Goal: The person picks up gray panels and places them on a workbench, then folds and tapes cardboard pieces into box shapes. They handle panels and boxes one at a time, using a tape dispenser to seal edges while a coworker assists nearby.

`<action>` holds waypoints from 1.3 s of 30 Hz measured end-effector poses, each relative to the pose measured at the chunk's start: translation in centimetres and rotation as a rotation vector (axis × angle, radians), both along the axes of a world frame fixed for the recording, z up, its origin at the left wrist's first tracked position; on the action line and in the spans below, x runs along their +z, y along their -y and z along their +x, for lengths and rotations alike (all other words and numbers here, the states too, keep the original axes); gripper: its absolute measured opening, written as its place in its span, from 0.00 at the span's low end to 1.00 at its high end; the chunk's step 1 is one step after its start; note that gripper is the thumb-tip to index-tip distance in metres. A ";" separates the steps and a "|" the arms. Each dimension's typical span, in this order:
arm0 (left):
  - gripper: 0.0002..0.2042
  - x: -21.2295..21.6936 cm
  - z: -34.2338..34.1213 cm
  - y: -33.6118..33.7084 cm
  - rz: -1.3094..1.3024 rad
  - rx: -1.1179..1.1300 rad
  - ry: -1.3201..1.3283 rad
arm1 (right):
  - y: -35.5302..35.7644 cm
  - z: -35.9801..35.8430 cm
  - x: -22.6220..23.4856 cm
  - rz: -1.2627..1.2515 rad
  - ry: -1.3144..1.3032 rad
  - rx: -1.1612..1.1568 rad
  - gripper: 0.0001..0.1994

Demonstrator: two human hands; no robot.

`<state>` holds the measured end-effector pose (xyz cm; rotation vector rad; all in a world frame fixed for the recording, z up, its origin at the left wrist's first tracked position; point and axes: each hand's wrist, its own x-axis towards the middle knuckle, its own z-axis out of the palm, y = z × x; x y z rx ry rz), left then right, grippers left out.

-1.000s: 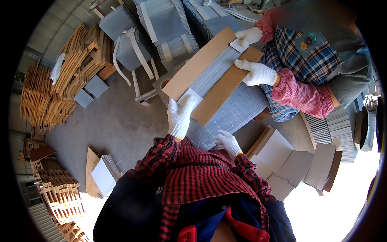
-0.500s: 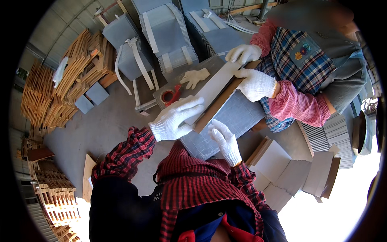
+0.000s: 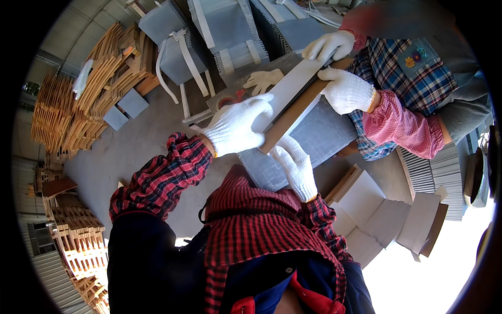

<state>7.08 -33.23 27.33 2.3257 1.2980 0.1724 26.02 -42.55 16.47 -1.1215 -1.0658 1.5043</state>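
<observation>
A long, narrow cardboard box (image 3: pixel 295 114), with a white panel and a raised brown flap, lies across a grey worktop (image 3: pixel 327 131). My left hand (image 3: pixel 238 124), in a white knitted glove, curls its fingers and thumb around the box's near end. Lower right of that end, my right hand (image 3: pixel 296 166) has its gloved fingers stretched out against the flap's near corner. A co-worker's gloved hands hold the far end, one hand (image 3: pixel 329 46) on the white panel and the other hand (image 3: pixel 348 90) on the brown flap.
A loose white glove (image 3: pixel 263 79) and a red tape roll (image 3: pixel 227 101), partly hidden by my left hand, lie on the worktop. Opened cardboard boxes (image 3: pixel 384 220) stand at right. Strapped grey stacks (image 3: pixel 227 26) and wooden frames (image 3: pixel 99 89) stand beyond and at left.
My left hand has moved up and its fingers have curled around the box's end. My right hand has come up against the flap. The view has shifted slightly.
</observation>
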 end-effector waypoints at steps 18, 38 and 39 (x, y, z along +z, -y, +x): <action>0.16 0.0 -2.3 0.1 0.177 -0.202 0.120 | 0.4 -0.3 4.0 0.096 -0.023 -0.026 0.20; 0.25 -10.5 -0.2 -5.9 -0.339 -0.063 0.712 | -4.2 -8.7 0.4 0.397 0.506 -0.490 0.42; 0.24 -10.3 -0.3 -6.0 -0.479 -0.014 0.793 | -4.3 -8.8 1.1 0.357 0.545 -0.478 0.41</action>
